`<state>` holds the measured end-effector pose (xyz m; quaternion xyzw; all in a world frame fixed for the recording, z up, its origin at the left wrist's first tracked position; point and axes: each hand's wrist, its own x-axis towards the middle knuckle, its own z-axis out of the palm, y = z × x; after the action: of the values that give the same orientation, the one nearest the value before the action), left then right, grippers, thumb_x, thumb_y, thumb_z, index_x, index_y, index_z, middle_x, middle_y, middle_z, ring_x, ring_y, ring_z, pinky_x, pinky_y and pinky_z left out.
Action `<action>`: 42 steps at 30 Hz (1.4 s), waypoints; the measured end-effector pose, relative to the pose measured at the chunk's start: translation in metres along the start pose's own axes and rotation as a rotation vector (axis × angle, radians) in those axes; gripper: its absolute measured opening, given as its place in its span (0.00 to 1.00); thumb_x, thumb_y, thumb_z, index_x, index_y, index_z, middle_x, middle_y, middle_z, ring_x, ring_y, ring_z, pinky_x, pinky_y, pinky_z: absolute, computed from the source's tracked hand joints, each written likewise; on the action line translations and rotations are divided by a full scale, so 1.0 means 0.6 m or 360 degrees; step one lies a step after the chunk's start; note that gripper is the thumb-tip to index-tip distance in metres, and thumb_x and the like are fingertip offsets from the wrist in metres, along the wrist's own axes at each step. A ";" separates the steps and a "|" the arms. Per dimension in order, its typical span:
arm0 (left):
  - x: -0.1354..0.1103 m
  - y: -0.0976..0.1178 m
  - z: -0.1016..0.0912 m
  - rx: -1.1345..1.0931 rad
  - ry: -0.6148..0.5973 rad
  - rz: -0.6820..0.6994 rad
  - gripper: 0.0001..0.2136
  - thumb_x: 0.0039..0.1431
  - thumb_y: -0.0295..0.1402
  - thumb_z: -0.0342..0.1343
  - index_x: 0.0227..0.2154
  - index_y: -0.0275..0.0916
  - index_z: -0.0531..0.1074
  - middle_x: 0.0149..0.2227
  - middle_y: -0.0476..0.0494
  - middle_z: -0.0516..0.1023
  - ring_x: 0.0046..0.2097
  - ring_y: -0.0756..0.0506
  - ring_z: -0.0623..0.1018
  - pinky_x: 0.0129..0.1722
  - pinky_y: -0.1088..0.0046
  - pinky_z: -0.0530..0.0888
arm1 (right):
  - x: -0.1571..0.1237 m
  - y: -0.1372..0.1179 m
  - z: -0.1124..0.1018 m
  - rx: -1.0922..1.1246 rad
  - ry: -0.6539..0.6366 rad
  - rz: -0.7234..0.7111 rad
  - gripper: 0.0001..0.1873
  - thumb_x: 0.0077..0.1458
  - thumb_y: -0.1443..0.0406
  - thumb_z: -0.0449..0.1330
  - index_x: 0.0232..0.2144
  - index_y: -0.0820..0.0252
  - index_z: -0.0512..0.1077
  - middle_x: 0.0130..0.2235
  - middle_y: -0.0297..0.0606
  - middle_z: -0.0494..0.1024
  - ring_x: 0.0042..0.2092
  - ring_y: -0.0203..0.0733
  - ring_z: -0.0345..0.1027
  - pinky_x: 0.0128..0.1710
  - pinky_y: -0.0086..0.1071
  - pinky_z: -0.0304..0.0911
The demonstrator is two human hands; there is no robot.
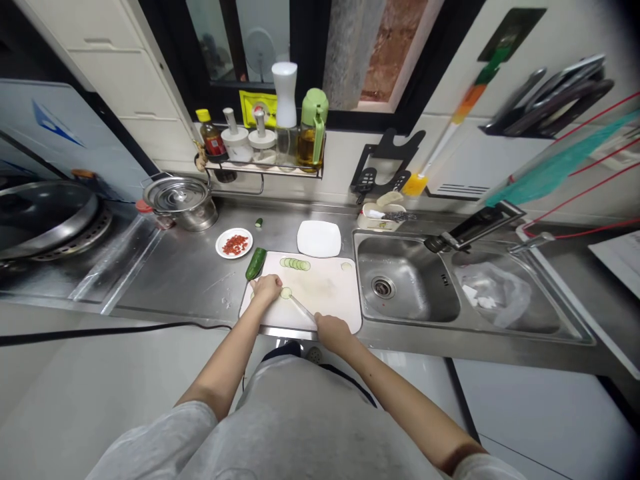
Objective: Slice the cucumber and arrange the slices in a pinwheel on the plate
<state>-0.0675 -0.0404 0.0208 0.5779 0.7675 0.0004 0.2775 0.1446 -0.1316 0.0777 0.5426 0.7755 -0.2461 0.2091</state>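
Note:
My left hand rests curled on the near left part of a white cutting board, fingers closed over a piece of cucumber whose cut end shows beside them. My right hand grips the handle of a knife at the board's near edge, its blade pointing toward the cut end. A row of cucumber slices lies at the board's far side. A dark green cucumber piece lies off the board's far left corner.
A small plate of chopped red chilli and an empty white plate sit behind the board. A lidded steel pot stands at the left, a wok beyond. The double sink is right of the board. A condiment rack hangs behind.

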 end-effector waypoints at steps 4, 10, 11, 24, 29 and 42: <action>-0.010 0.006 0.005 0.0046 0.0025 0.0024 0.08 0.53 0.30 0.52 0.33 0.44 0.75 0.40 0.43 0.80 0.48 0.39 0.72 0.50 0.57 0.57 | -0.018 0.012 0.005 0.0003 -0.0026 0.0019 0.16 0.56 0.75 0.49 0.46 0.62 0.66 0.41 0.49 0.77 0.44 0.48 0.73 0.38 0.34 0.63; -0.036 0.019 0.025 0.0140 0.0158 0.0109 0.08 0.55 0.30 0.50 0.35 0.41 0.73 0.45 0.38 0.76 0.51 0.37 0.69 0.48 0.57 0.57 | -0.028 0.024 0.021 0.0041 -0.0034 0.0063 0.14 0.61 0.71 0.45 0.46 0.60 0.66 0.41 0.47 0.78 0.44 0.47 0.74 0.38 0.34 0.63; -0.040 0.021 0.027 0.0126 0.0174 0.0110 0.08 0.55 0.29 0.49 0.35 0.41 0.73 0.45 0.39 0.76 0.50 0.38 0.69 0.48 0.57 0.57 | -0.028 0.025 0.024 0.0043 -0.0032 0.0063 0.15 0.62 0.70 0.44 0.46 0.60 0.66 0.40 0.47 0.78 0.44 0.47 0.74 0.38 0.34 0.62; -0.067 -0.073 -0.008 -0.0287 0.0156 -0.0234 0.05 0.55 0.33 0.55 0.35 0.45 0.72 0.39 0.49 0.80 0.43 0.45 0.75 0.49 0.63 0.59 | -0.019 0.038 0.023 0.0151 -0.0050 0.0067 0.14 0.63 0.66 0.44 0.46 0.60 0.66 0.41 0.45 0.78 0.43 0.46 0.72 0.33 0.31 0.55; -0.064 -0.120 -0.018 -0.0216 0.0196 -0.0247 0.07 0.56 0.34 0.54 0.37 0.46 0.73 0.39 0.49 0.80 0.44 0.43 0.75 0.49 0.61 0.59 | -0.020 0.035 0.011 0.0176 -0.0070 0.0076 0.13 0.63 0.66 0.45 0.44 0.60 0.67 0.41 0.45 0.78 0.43 0.46 0.72 0.32 0.30 0.53; -0.062 -0.111 0.006 -0.0080 0.0480 -0.0006 0.12 0.58 0.33 0.50 0.45 0.46 0.70 0.50 0.41 0.72 0.52 0.38 0.69 0.50 0.60 0.59 | -0.022 0.025 0.023 0.0266 0.0057 0.0173 0.13 0.64 0.63 0.44 0.44 0.58 0.67 0.39 0.43 0.78 0.42 0.44 0.71 0.31 0.30 0.49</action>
<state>-0.1184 -0.0965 0.0121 0.5627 0.8013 0.1060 0.1733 0.1641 -0.1456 0.0722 0.6037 0.7252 -0.2886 0.1622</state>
